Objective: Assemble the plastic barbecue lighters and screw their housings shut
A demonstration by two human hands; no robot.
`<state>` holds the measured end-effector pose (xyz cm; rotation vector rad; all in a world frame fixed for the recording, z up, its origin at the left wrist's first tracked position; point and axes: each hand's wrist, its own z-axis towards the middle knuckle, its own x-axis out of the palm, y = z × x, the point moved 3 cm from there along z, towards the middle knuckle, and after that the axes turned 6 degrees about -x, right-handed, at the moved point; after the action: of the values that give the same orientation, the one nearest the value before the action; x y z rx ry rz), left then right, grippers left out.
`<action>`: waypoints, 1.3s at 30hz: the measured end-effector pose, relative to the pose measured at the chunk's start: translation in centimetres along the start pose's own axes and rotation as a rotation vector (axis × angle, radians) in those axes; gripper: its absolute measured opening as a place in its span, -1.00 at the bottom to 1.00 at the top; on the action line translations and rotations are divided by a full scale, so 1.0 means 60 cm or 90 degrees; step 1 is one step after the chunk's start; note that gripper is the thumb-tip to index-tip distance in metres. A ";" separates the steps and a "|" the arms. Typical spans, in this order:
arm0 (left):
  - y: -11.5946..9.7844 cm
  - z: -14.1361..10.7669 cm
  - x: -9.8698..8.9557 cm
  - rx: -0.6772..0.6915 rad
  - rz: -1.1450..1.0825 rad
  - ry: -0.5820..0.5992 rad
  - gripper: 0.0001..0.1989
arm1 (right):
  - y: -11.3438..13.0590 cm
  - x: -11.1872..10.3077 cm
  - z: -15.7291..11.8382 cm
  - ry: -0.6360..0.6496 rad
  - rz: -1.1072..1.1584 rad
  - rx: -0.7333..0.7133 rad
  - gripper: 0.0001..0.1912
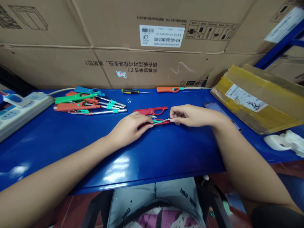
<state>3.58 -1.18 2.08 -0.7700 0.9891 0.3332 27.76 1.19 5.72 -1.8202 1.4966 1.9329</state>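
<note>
On the blue table lies one red half of a lighter casing [148,111], its trigger loop to the right. Just nearer to me, my left hand [135,125] is closed on the left part of an opened red lighter [163,122], which has a green trigger piece and a thin wire showing. My right hand [184,115] pinches at the right end of this lighter, where a small metal part shows at the fingertips. My fingers hide much of the lighter, and the exact part in the right pinch is hard to make out.
Several long-necked lighters [83,103] lie piled at the left beside a white power strip [26,109]. Along the back are a screwdriver [133,91], small screws [129,101] and an orange lighter [168,90]. A phone [220,112] and a taped carton [256,98] stand right.
</note>
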 end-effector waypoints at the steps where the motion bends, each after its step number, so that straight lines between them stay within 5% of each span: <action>1: 0.000 0.000 0.000 0.001 0.003 0.002 -0.80 | 0.000 0.000 0.000 0.010 0.020 -0.001 -0.80; 39: 0.002 -0.004 -0.002 -0.083 0.024 -0.009 -0.75 | -0.001 -0.002 0.014 -0.081 0.007 -0.038 -0.77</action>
<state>3.31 -1.25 2.09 -0.8664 0.9758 0.4384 27.24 1.85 5.60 -1.6794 1.4282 2.0757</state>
